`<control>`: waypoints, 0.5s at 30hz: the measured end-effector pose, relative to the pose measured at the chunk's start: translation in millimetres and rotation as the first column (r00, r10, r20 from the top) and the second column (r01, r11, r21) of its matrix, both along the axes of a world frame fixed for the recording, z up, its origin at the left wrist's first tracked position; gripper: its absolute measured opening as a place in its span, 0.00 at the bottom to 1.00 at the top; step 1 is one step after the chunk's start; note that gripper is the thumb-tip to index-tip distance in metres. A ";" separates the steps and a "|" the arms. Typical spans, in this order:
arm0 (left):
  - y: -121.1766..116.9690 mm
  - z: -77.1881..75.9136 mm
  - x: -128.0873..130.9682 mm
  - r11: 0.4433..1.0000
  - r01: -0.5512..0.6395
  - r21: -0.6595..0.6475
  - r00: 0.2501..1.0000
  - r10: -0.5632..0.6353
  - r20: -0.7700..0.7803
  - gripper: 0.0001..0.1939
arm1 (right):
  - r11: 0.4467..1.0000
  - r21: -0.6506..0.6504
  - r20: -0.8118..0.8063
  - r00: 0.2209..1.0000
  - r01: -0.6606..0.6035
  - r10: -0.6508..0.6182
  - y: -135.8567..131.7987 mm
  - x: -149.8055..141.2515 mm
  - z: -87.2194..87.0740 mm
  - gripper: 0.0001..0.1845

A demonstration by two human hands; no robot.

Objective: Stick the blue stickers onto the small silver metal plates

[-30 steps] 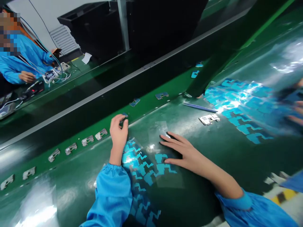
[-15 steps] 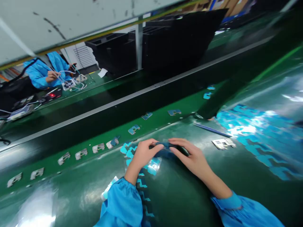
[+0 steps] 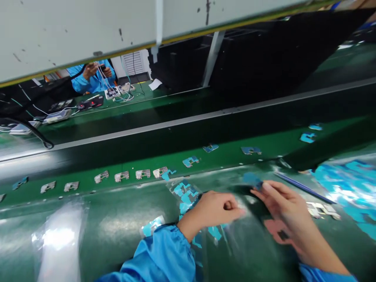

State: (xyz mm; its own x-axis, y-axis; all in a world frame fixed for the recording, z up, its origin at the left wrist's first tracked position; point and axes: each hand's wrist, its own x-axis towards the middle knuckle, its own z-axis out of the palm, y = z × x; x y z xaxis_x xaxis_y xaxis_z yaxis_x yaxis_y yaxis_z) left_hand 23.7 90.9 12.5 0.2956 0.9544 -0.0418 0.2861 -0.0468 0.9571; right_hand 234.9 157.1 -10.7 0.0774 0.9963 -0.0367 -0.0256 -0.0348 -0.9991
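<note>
My right hand (image 3: 284, 205) pinches a small blue film piece (image 3: 252, 179) at its fingertips, and a pink backing shape (image 3: 276, 231) shows beneath the hand. My left hand (image 3: 213, 209) is blurred, with its fingers curled, and lies over a clear sheet of blue cut-outs (image 3: 183, 197). Blue tweezers (image 3: 305, 188) lie just beyond my right hand, beside a silver metal frame (image 3: 321, 210). A larger sheet of blue cut-outs (image 3: 346, 192) lies at the right edge. Metal frames (image 3: 143, 174) stand in a row on the green belt (image 3: 176, 166), and those farther right carry blue film (image 3: 190, 161).
A co-worker's hands (image 3: 94, 71) in blue sleeves hold white cables beyond the dark gap, near a white fixture (image 3: 113, 93). Black bins (image 3: 252, 58) stand on the far side. A white overhead panel (image 3: 79, 27) crosses the top of the view.
My hands have parted from the blue piece they held together. It now sits at my right fingertips, with the right hand moved right. My view has swung, shifting everything to the right.
</note>
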 end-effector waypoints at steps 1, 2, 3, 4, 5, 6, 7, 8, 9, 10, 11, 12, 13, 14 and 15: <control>-0.3 -0.2 -1.2 0.995 0.089 0.033 0.996 -0.088 -0.029 0.11 | 0.999 -0.031 -0.045 0.999 -0.009 0.008 3.2 -2.0 -1.1 0.12; -0.2 0.3 -2.9 0.986 0.161 0.049 0.987 -0.159 -0.038 0.11 | 0.998 -0.056 -0.077 0.997 -0.020 0.016 6.1 -4.2 -1.4 0.13; 0.2 1.4 -4.9 0.977 0.210 0.034 0.978 -0.210 -0.016 0.10 | 0.996 -0.075 -0.095 0.995 -0.038 0.031 8.5 -6.4 -1.1 0.13; 0.7 3.2 -7.0 0.971 0.238 -0.007 0.971 -0.237 0.044 0.08 | 0.994 -0.087 -0.103 0.993 -0.063 0.054 10.8 -8.3 -0.4 0.14; 1.4 5.7 -9.0 0.967 0.246 -0.065 0.963 -0.236 0.133 0.08 | 0.991 -0.100 -0.114 0.991 -0.087 0.076 12.8 -9.6 0.5 0.15; 2.3 8.7 -10.8 0.962 0.243 -0.127 0.951 -0.210 0.229 0.10 | 0.987 -0.115 -0.131 0.987 -0.111 0.095 14.6 -10.3 1.5 0.16; 3.3 12.1 -12.3 0.956 0.234 -0.178 0.935 -0.170 0.312 0.13 | 0.984 -0.128 -0.154 0.982 -0.128 0.107 16.2 -10.5 2.3 0.17; 4.4 15.9 -13.6 0.954 0.219 -0.206 0.917 -0.129 0.377 0.15 | 0.980 -0.139 -0.175 0.978 -0.143 0.118 17.5 -10.3 3.0 0.17; 5.5 19.8 -14.6 0.959 0.192 -0.207 0.901 -0.089 0.424 0.15 | 0.978 -0.142 -0.194 0.973 -0.153 0.124 18.5 -9.8 3.5 0.17; 6.7 23.6 -15.5 0.971 0.152 -0.187 0.887 -0.051 0.458 0.14 | 0.977 -0.141 -0.208 0.970 -0.158 0.126 19.2 -9.2 3.8 0.17; 7.8 26.9 -16.5 0.983 0.100 -0.156 0.874 -0.012 0.486 0.14 | 0.977 -0.137 -0.219 0.967 -0.162 0.129 19.5 -8.7 3.8 0.17; 8.8 29.5 -17.6 0.992 0.035 -0.123 0.856 0.034 0.517 0.14 | 0.977 -0.134 -0.228 0.965 -0.164 0.131 19.7 -8.3 3.6 0.17; 9.8 31.0 -19.1 0.995 -0.037 -0.095 0.832 0.083 0.548 0.15 | 0.977 -0.132 -0.236 0.963 -0.166 0.132 19.7 -8.1 3.3 0.16; 10.9 31.4 -21.0 0.991 -0.105 -0.078 0.807 0.131 0.576 0.15 | 0.977 -0.130 -0.243 0.961 -0.167 0.132 19.6 -7.9 3.0 0.16; 12.0 30.6 -23.2 0.984 -0.161 -0.075 0.784 0.173 0.596 0.16 | 0.978 -0.126 -0.247 0.960 -0.168 0.133 19.5 -7.7 2.6 0.16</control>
